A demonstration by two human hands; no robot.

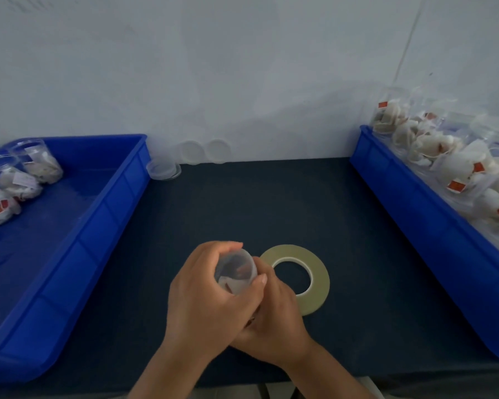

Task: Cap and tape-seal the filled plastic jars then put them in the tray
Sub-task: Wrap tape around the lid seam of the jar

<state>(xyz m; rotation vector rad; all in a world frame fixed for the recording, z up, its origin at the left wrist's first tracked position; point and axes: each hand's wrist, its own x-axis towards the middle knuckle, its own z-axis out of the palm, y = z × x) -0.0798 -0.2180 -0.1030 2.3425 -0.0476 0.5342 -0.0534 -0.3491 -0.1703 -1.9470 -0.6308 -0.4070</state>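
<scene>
A clear plastic jar filled with white packets is held over the dark table near its front edge. My left hand grips it from the left, fingers curled over its top and thumb across its side. My right hand holds it from below and the right, largely hidden behind the left hand. A roll of pale tape lies flat on the table just right of the jar. Clear lids sit at the table's back by the wall. The blue tray on the left holds three sealed jars.
A second blue tray on the right is piled with several open filled jars. Two more clear lids lean against the white wall at the back. The table's front edge runs just below my wrists.
</scene>
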